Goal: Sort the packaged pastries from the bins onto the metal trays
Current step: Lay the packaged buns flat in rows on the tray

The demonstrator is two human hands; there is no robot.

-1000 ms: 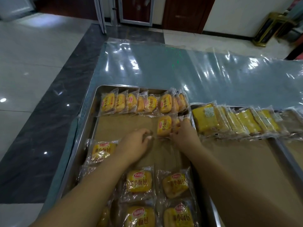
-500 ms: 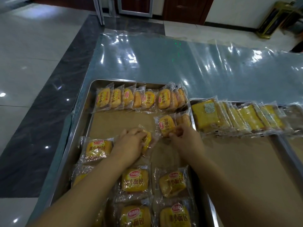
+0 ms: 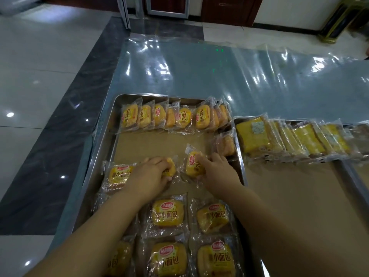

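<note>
On the left metal tray (image 3: 95, 156), yellow packaged buns stand overlapped in a row (image 3: 173, 116) along the far edge. More buns (image 3: 167, 215) lie flat at the near end. My left hand (image 3: 148, 176) is closed over one packaged bun (image 3: 171, 169) in the tray's middle. Just to its right, my right hand (image 3: 216, 172) grips another packaged bun (image 3: 193, 164), tilted on edge. One more bun (image 3: 226, 145) leans against the tray's right rim. A second tray (image 3: 351, 176) on the right carries a row of oblong packaged cakes (image 3: 293, 139).
Both trays are lined with brown paper and sit on a table covered in shiny clear plastic film (image 3: 199, 66). The table's left edge drops to a dark and light tiled floor (image 3: 40, 96). Doors and a gold stand are at the far wall.
Both hands have drawn back toward me from the far row, each bringing a packaged bun to the tray's middle. The camera has tilted slightly.
</note>
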